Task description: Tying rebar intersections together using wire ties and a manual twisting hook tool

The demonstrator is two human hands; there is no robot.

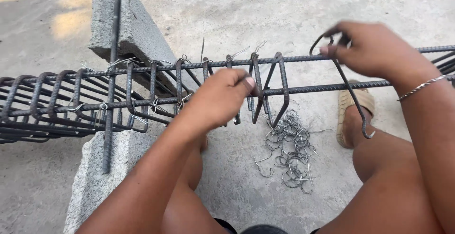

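Steel reinforcing bars are seen from the head camera as a long rebar cage [71, 96] resting across grey concrete blocks [132, 30], with two long bars running right across the picture and several bent stirrups [279, 84] hung on them. The left hand [220, 96] is closed with its fingertips pinched at the lower bar beside a stirrup, though what is pinched cannot be told, while the right hand [369, 49] is closed around the top of a loose stirrup [348, 89] held tilted against the two bars. A heap of tie wires [289, 151] is lying on the concrete floor [246, 6] just beneath the bars, near a sandalled foot [353, 108]
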